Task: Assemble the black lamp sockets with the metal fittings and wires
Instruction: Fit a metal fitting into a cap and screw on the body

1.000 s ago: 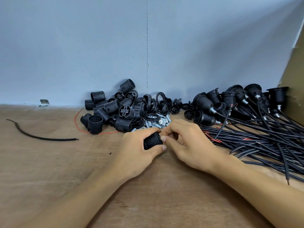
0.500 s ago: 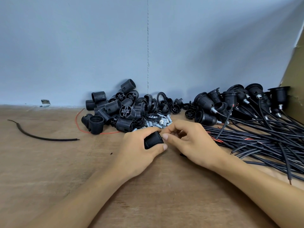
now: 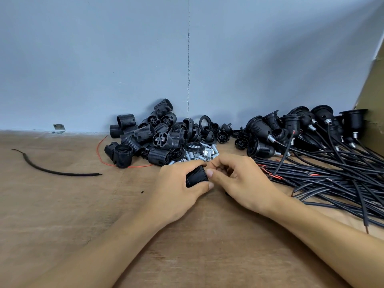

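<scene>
My left hand [image 3: 176, 183] grips a black ribbed lamp socket [image 3: 196, 176] just above the wooden table, thumb and fingers wrapped round it. My right hand [image 3: 239, 181] is curled against the socket's right end, fingertips pinched at its opening; what they pinch is hidden. Behind the hands lie small silver metal fittings [image 3: 202, 154]. A pile of loose black socket bodies [image 3: 145, 138] sits behind left. Sockets with wires fitted [image 3: 301, 129] are heaped at the right, their black wires [image 3: 332, 179] fanning toward me.
Black rings and caps [image 3: 207, 129] lie by the wall in the middle. A loose black wire piece [image 3: 54, 171] and a thin red wire [image 3: 104, 154] lie on the left of the wooden table [image 3: 62, 215]. A cardboard panel [image 3: 372, 100] stands at the right edge.
Both hands stay together on the socket; the right fingers have shifted slightly at its end. Nothing else has moved.
</scene>
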### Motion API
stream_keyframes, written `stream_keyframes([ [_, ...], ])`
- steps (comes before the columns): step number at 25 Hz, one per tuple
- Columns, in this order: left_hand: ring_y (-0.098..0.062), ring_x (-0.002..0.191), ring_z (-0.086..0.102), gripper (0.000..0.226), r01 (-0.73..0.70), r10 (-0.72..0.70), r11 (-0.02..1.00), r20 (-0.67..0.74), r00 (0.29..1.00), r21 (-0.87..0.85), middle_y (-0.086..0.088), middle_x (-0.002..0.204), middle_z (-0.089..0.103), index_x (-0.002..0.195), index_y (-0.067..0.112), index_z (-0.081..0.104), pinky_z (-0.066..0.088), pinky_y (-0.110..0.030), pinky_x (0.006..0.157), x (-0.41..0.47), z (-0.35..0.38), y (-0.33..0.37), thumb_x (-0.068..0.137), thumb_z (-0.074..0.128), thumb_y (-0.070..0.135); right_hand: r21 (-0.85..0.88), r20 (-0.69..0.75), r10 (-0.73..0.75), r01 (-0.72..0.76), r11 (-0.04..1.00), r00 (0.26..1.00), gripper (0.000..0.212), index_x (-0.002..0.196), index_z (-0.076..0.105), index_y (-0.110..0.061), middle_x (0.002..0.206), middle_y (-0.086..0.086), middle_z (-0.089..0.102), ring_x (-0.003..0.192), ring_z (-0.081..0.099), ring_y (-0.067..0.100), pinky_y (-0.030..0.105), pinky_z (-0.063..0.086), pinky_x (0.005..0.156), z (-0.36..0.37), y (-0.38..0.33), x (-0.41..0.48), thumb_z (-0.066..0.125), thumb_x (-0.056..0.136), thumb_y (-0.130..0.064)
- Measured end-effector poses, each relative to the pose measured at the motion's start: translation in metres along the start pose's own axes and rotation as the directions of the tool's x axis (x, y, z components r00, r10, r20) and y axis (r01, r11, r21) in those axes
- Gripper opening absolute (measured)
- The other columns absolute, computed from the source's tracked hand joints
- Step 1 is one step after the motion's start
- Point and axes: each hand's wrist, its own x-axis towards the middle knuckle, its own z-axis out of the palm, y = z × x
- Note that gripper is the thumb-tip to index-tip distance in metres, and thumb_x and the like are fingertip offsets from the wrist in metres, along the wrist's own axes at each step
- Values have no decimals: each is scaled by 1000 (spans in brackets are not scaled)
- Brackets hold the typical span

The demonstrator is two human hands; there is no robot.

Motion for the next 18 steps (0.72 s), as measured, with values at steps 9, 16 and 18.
stream_keyframes([
  [9,2,83,62,26,30,-30,999,-23,999,-35,17,82,71,101,37,74,41,-6,69,1,1,-3,78,85,33,60,-7,2,-1,998,1000,10,83,72,-24,68,-12,63,59,49,0,12,39,59,-4,5,2,69,92,-27],
  [16,1,80,61,21,15,-15,1000,-8,1000,-18,17,82,69,97,34,74,40,-7,65,2,1,0,79,84,31,-42,-19,-27,26,999,999,11,83,71,-22,70,-8,64,61,51,1,12,38,58,-2,1,4,69,92,-27],
  [18,-2,82,63,23,31,-31,999,-6,999,-25,15,82,71,102,35,74,42,-10,66,3,1,0,80,82,35,-39,46,14,-12,999,999,15,85,72,-25,73,-11,66,63,53,-2,12,39,61,-12,2,12,67,92,-37],
])
